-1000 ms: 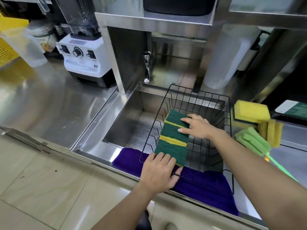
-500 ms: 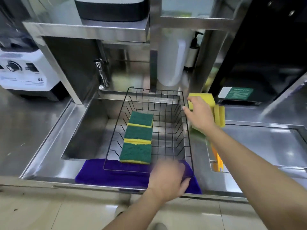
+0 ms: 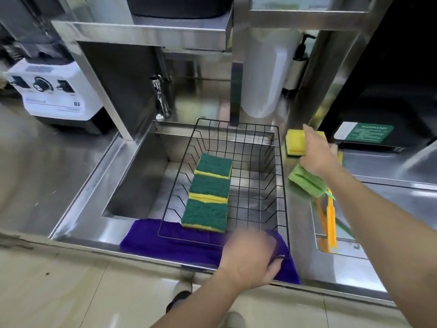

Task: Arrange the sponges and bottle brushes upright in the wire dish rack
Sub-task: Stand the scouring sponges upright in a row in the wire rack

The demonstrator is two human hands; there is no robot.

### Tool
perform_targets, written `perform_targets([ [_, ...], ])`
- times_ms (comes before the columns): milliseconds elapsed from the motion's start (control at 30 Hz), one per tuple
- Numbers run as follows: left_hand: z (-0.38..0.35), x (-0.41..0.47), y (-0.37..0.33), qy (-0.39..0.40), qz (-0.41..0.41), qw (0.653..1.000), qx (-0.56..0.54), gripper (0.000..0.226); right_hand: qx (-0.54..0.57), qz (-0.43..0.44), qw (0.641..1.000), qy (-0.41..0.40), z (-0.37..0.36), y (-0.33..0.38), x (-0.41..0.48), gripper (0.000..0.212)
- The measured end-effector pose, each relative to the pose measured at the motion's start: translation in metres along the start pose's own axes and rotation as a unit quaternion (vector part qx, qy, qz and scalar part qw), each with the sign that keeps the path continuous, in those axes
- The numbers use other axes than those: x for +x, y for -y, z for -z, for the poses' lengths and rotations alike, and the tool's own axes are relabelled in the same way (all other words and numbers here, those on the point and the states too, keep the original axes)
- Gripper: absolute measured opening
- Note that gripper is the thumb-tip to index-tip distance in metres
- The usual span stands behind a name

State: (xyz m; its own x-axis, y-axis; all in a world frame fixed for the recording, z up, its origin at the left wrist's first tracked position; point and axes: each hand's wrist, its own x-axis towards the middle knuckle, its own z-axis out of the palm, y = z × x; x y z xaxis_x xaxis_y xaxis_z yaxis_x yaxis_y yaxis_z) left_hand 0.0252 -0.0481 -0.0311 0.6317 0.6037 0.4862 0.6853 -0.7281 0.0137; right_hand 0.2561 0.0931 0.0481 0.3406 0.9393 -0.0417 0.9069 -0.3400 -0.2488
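Observation:
A black wire dish rack (image 3: 281,185) sits in the steel sink (image 3: 132,176). Three green-and-yellow sponges (image 3: 209,197) lean in a row along its left side. To the right of the rack, on the counter, lies a stack of yellow sponges (image 3: 295,144). My right hand (image 3: 316,155) is laid over them, index finger stretched across the top one. Just below lie bottle brushes with light-green foam heads (image 3: 305,181) and orange handles (image 3: 331,221). My left hand (image 3: 250,259) is blurred at the rack's front right corner, with its thumb below the rim wire.
A purple cloth (image 3: 165,242) lies under the rack's front edge. A tap (image 3: 160,100) stands behind the sink, a white blender base (image 3: 56,95) at the left, and a white jug (image 3: 260,74) and pump bottle (image 3: 296,69) behind the rack. A steel shelf frame hangs overhead.
My right hand left the sponges in the rack and swung right onto the yellow sponge stack. My left hand slid from the front sponge to the rack's front right corner. The view turned right.

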Motion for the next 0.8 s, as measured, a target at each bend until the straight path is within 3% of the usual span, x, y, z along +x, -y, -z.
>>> perform_targets([
  [233, 0.0, 0.0, 0.0, 0.018, 0.01, 1.0, -0.004, 0.03, -0.094, 0.05, 0.988, 0.112, 0.004, 0.006, 0.025, 0.1],
  [333, 0.0, 0.0, 0.0, 0.012, 0.011, 1.0, -0.008, 0.03, -0.163, 0.049, 0.978, 0.118, 0.005, 0.006, 0.031, 0.098],
  [500, -0.001, 0.0, 0.0, 0.02, 0.012, 1.0, -0.004, 0.029, -0.28, 0.06, 0.952, 0.111, 0.004, 0.012, 0.027, 0.061],
  [667, 0.0, 0.001, 0.0, 0.016, 0.01, 1.0, -0.005, 0.028, -0.219, 0.054, 0.974, 0.022, 0.009, 0.018, 0.025, 0.046],
  [800, -0.002, 0.0, 0.0, 0.001, 0.007, 1.0, -0.003, 0.027, -0.203, 0.077, 0.974, 0.062, 0.021, 0.016, 0.027, 0.04],
])
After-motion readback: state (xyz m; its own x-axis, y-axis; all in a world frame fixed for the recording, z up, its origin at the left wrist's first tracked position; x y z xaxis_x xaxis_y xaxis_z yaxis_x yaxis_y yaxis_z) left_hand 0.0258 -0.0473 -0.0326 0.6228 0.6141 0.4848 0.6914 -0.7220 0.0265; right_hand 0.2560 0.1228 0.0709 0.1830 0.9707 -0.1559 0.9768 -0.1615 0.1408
